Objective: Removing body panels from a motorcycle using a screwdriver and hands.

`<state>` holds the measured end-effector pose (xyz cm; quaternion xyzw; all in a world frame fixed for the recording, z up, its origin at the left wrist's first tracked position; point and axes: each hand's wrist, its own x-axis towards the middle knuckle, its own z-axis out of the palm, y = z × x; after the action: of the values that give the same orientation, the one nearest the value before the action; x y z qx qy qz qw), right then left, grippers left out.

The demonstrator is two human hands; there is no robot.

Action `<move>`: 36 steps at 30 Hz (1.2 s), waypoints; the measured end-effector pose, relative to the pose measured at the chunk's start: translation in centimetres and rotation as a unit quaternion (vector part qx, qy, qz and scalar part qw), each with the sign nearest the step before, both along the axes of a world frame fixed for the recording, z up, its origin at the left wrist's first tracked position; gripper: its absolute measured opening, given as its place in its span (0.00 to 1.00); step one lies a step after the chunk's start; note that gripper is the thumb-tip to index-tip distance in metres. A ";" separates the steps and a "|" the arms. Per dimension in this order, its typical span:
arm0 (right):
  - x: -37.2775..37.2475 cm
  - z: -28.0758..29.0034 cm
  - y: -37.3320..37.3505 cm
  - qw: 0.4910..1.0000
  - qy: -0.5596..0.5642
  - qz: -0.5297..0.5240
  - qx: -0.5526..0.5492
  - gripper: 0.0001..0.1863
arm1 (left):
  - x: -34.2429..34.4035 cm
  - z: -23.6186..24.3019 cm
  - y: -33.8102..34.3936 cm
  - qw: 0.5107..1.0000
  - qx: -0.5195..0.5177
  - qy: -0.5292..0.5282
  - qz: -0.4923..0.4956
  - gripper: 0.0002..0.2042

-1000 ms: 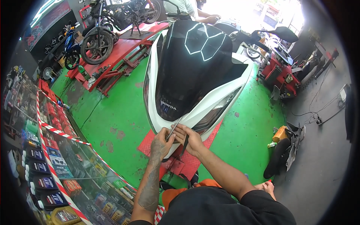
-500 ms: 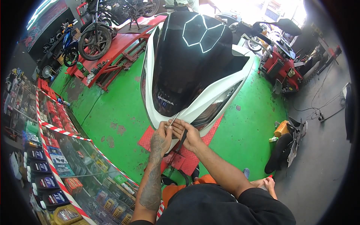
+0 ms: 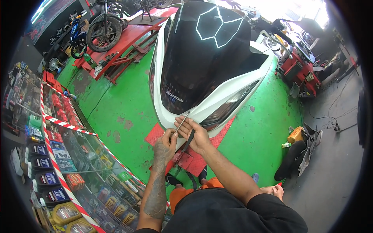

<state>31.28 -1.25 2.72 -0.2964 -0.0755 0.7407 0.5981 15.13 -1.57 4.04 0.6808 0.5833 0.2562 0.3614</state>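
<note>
In front of me stands a scooter with white bodywork (image 3: 211, 104) and a glossy dark windscreen panel (image 3: 206, 66). Just before its lower tip, both hands are close together. My left hand (image 3: 164, 146) pinches the lower end of a thin metal rod (image 3: 182, 122) between thumb and fingers. Palm up, with the fingers stretched beneath the rod, my right hand (image 3: 199, 136) has a narrow black bar (image 3: 189, 141) held at its thumb side. Whether that bar is a tool handle I cannot tell.
Left of me runs a glass display case (image 3: 89, 155) edged with striped tape, with dark oil bottles (image 3: 49, 178) beside it. A red lift (image 3: 124, 46) bears a motorcycle at the far left. Removed parts (image 3: 301, 151) lie on the right; another person's hand (image 3: 277, 191) shows lower right.
My left hand has drawn back down and left along the rod, away from my right fingers, so more of the rod shows. The whole view has shifted slightly.
</note>
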 end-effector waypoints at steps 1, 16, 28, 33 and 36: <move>-0.1 0.0 -0.1 0.999 -0.034 0.016 0.019 0.23 | -0.1 -0.2 -0.1 1.000 -0.002 -0.002 0.006 0.11; -4.1 0.3 1.0 0.965 -0.260 0.031 -0.027 0.23 | -8.8 -3.2 -4.7 0.978 -0.044 -0.201 0.014 0.23; -7.0 1.3 4.1 0.860 -0.456 -0.227 0.035 0.37 | -14.8 -5.7 8.6 0.945 0.055 -0.318 -0.056 0.25; -6.6 1.1 4.2 0.733 -0.642 -0.223 0.014 0.38 | -13.8 -7.7 11.2 0.930 0.096 -0.342 -0.094 0.28; -7.9 2.2 4.9 0.763 -0.604 -0.229 0.021 0.34 | -13.5 -8.5 12.0 0.917 0.111 -0.371 -0.100 0.27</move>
<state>23.43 3.69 4.93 -0.6784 -0.3658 0.2477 0.5871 1.66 10.39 -4.44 0.6277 0.3040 0.5160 0.4973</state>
